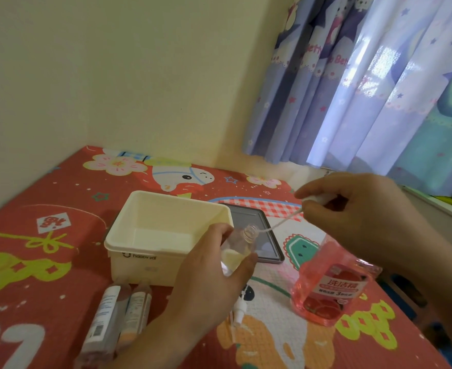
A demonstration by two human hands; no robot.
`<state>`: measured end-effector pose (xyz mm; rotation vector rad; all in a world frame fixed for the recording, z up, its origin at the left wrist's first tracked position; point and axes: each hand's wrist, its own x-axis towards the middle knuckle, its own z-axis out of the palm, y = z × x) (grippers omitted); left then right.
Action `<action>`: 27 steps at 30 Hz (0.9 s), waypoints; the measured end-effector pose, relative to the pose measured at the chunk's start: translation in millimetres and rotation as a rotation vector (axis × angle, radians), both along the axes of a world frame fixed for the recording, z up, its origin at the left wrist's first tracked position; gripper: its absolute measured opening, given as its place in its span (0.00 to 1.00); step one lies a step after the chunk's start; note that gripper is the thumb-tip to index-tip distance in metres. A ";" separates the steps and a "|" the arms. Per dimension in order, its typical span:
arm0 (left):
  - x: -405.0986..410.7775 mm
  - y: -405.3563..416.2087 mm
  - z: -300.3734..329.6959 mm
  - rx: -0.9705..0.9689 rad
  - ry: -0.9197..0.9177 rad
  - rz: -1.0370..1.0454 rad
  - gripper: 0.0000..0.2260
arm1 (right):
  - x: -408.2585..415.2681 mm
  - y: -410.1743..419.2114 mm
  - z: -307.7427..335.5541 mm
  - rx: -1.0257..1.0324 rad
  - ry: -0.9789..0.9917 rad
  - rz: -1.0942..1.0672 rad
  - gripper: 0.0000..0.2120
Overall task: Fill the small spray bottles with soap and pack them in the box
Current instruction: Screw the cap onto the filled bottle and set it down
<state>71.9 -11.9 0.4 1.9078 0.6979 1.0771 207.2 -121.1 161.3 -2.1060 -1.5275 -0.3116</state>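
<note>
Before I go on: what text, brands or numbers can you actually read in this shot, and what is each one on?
"happy val", partly blurred: front of the cream box.
"洗洁精" and a "3": label of the pink soap bottle; the rest is too small.
"Bett", cut off by folds: curtain.
One white character in a diamond on the red mat: too blurred.
Labels on the two lying bottles: unreadable.

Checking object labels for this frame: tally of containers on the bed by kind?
Small spray bottles: 3, one clear bottle held in the left hand, two lying bottles beside the box
Pink soap bottle: 1
Cream box: 1
Total: 5
</note>
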 end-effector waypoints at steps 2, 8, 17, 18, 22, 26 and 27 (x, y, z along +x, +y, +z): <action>0.2 -2.4 0.9 -0.001 -0.004 -0.024 0.16 | -0.7 4.4 1.6 -0.063 -0.038 0.009 0.09; -1.0 -8.4 3.9 0.011 -0.026 -0.066 0.12 | -5.9 16.6 1.5 -0.211 -0.074 0.166 0.11; 0.1 -6.8 -0.5 0.030 -0.036 -0.086 0.16 | -11.4 25.2 0.9 -0.357 -0.142 0.292 0.09; 0.4 -5.7 -1.6 0.034 -0.034 -0.084 0.17 | -11.6 26.2 0.7 -0.372 -0.162 0.295 0.09; -0.1 -5.4 -0.5 0.028 -0.032 -0.099 0.18 | -13.2 30.2 1.0 -0.394 -0.208 0.281 0.08; -1.5 -7.8 2.5 0.024 -0.054 -0.116 0.19 | -15.9 35.2 3.2 -0.431 -0.216 0.201 0.15; -1.6 -8.0 3.1 0.026 -0.053 -0.114 0.19 | -16.5 37.6 1.7 -0.431 -0.233 0.170 0.20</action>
